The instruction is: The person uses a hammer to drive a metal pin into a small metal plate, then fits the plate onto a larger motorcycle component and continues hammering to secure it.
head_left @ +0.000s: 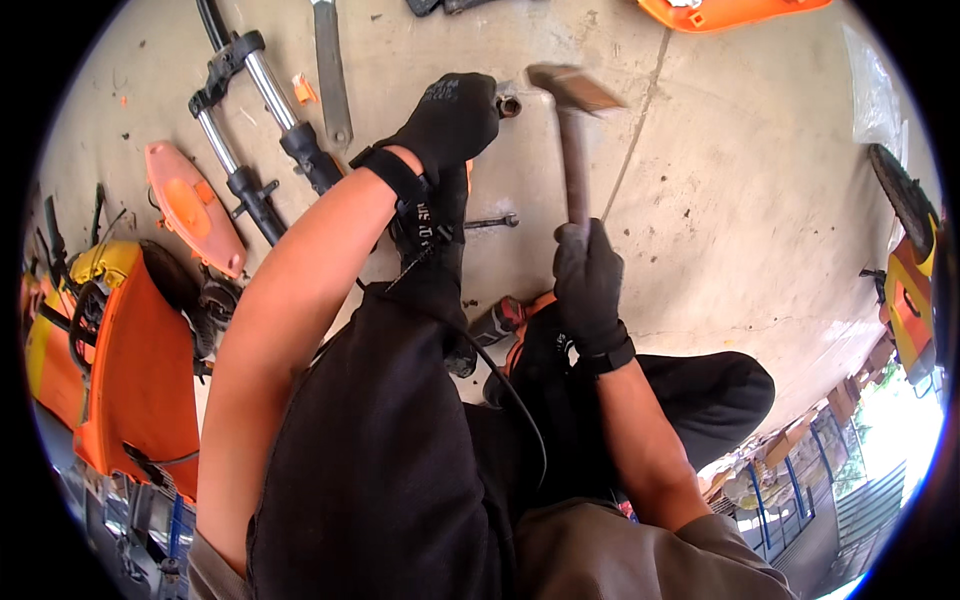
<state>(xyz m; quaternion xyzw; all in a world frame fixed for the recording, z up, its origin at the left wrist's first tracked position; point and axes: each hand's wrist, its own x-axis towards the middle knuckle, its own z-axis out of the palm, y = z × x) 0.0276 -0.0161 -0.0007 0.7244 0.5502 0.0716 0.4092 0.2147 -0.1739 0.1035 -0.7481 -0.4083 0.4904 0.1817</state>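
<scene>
My left hand (450, 120), in a black glove, is closed on a small cylindrical metal piece (508, 106) above the concrete floor (700, 170). My gloved right hand (590, 280) grips the wooden handle of a hammer (572, 150); its blurred head is raised just right of that piece. A combination wrench (488, 222) lies beside my foot, between the hands. A red-and-black power tool (496, 322) lies lower, by my legs. A black cord runs across my left leg. The far end of the metal piece in my fist is hidden.
Front fork tubes (280, 105), a flat metal bar (330, 80) and a pink plastic panel (195, 205) lie at upper left. Orange-and-yellow vehicles (135, 365) stand at left, another (910, 310) at right. An orange part (730, 15) and clear plastic bag (870, 90) lie at top right.
</scene>
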